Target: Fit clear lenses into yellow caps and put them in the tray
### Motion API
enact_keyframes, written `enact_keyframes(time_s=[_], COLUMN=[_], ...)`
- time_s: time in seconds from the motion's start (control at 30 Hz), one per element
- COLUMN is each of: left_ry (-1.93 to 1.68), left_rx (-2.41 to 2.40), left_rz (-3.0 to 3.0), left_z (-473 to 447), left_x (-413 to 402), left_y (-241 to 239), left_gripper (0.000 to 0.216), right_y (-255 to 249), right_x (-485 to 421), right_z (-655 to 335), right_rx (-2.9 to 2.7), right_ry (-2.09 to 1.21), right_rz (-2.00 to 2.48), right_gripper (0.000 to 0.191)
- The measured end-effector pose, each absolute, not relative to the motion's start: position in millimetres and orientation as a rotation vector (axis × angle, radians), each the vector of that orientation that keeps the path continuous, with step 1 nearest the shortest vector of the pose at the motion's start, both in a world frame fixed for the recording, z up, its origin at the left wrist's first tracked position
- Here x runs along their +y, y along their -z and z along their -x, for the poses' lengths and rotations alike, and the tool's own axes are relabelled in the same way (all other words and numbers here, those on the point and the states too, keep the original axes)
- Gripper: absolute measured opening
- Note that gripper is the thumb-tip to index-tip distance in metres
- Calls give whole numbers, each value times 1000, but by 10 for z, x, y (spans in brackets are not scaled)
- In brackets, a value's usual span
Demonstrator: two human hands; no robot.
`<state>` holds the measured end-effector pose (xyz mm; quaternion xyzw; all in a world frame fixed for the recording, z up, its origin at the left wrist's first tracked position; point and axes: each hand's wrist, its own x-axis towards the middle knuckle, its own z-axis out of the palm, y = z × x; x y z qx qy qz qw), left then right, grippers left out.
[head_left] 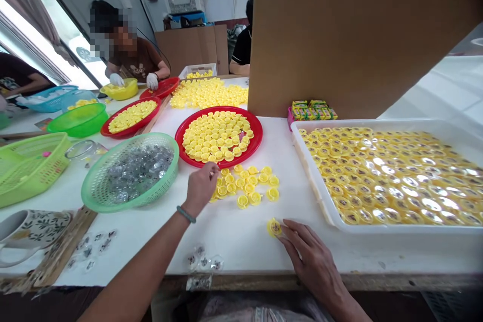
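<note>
My left hand (204, 183), with a bracelet at the wrist, is closed in a pinch at the front rim of the red round tray (257, 143). What its fingertips hold, if anything, is hidden. Beside it lie loose small yellow cup-shaped pieces (249, 188), and more fill the tray. Near the table's front edge, my right hand (315, 254) pinches a yellow round piece (274, 227) with a dark print in its middle, between thumb and fingers. Clear discs with dark prints (204, 261) lie at the front edge between my arms.
At right, a white tray (313, 186) holds rows of printed yellow pieces. A green basket (90, 193) of clear discs stands left, near a floral mug (41, 226). A cardboard panel (339, 35) rises behind. A gloved co-worker (139, 58) sits across the table.
</note>
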<state>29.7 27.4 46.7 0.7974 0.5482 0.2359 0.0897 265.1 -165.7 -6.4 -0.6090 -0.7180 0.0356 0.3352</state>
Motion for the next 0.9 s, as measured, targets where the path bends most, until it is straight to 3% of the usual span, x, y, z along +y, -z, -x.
enact_keyframes(time_s=[0.23, 0.33, 0.47, 0.53, 0.77, 0.9], left_ry=[-388, -455, -717, -614, -175, -156], left_rx=[1879, 1813, 1336, 957, 719, 814], left_rz=[-2470, -2527, -2665, -2750, -2862, -2827], left_z=[-300, -324, -379, -436, -558, -467], left_x=[1010, 959, 556, 314, -3, -40], left_y=[-579, -548, -510, -481, -366, -370], left_gripper=[21, 27, 20, 17, 6, 7], right_y=[-15, 3, -29, -110, -387, -340], right_x=[-1646, -1598, -1499, -1435, -1209, -1137], right_z=[-2587, -2631, -2717, -2649, -1805, -1608], right_rx=[-2035, -2193, -2159, -2107, -2566, -2755], right_ry=[-60, -91, -65, -67, -632, -675], right_rz=[1604, 1539, 1574, 1556, 852, 720], right_gripper=[27, 28, 27, 22, 24, 10])
